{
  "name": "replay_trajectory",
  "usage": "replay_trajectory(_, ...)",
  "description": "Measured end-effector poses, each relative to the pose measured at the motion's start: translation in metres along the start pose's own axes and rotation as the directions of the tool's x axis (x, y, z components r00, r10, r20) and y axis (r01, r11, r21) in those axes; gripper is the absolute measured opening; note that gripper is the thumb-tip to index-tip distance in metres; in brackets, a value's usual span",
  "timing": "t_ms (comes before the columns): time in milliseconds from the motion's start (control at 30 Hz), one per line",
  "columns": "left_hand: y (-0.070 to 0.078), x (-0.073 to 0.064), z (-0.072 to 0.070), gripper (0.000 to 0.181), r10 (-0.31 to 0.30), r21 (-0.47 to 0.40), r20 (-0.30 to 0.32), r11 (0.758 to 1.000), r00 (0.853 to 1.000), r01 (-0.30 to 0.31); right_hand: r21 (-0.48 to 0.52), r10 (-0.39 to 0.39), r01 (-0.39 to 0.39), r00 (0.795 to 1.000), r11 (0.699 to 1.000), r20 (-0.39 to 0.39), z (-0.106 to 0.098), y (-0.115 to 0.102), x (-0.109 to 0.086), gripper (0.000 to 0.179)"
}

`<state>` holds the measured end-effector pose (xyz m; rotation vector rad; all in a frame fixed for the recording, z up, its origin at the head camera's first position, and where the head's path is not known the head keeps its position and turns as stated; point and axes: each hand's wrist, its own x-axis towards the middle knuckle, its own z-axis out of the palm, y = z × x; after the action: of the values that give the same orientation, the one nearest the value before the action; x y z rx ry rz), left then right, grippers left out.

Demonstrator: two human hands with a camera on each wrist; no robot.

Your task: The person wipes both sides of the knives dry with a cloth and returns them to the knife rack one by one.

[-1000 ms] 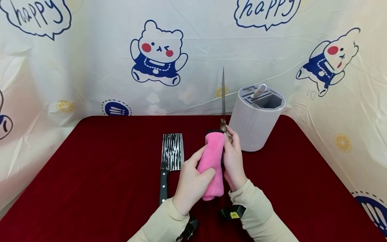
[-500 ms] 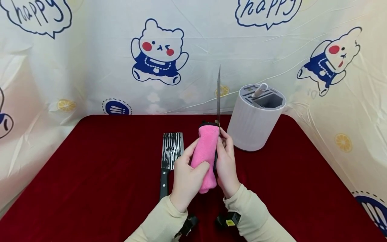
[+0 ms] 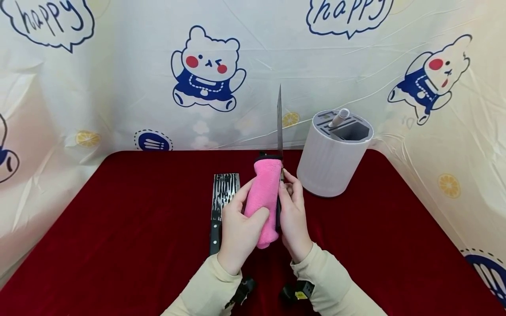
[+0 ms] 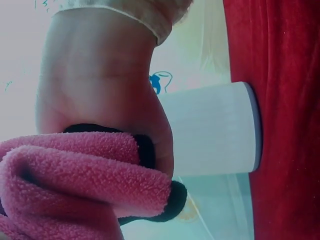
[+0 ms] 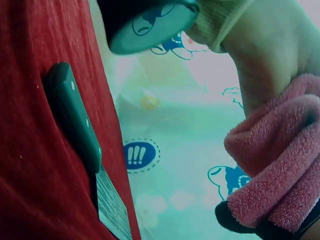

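Currently, my left hand [image 3: 241, 228] grips the pink cloth [image 3: 264, 188], while my right hand [image 3: 294, 215] holds the bladed tool [image 3: 280, 125] upright, just beside it.

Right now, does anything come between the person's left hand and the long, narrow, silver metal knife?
Yes: the fluffy pink cloth with black edging. The left hand grips it, and it sits between that hand and the knife. The right hand is on the knife's other side; whether cloth separates them is hidden.
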<state>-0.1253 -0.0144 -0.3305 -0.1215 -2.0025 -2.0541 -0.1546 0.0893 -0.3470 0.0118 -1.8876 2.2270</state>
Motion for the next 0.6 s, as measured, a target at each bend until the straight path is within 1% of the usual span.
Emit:
replay_trajectory(167, 0.002, -0.004, 0.001, 0.058, -0.018, 0.005, 0.043, 1.0, 0.999, 0.018, -0.001, 0.007, -0.007, 1.0, 1.0, -0.022, -0.006, -0.001, 0.006, 0.039)
replay_trajectory(300, 0.002, -0.008, 0.004, 0.057, -0.019, 0.033, 0.073, 0.999, 0.997, 0.017, 0.0, 0.021, -0.021, 0.999, 1.0, -0.04, -0.012, -0.004, 0.011, 0.039)
replay_trajectory(400, 0.002, -0.01, 0.006, 0.055, -0.018, 0.038, 0.093, 0.999, 0.995, 0.015, 0.004, 0.029, -0.029, 0.998, 1.0, -0.046, -0.018, -0.007, 0.014, 0.04)
replay_trajectory(600, 0.003, -0.014, 0.007, 0.052, -0.025, 0.058, 0.138, 0.998, 0.99, 0.017, 0.01, 0.026, -0.026, 0.998, 1.0, -0.057, -0.026, -0.012, 0.019, 0.042)
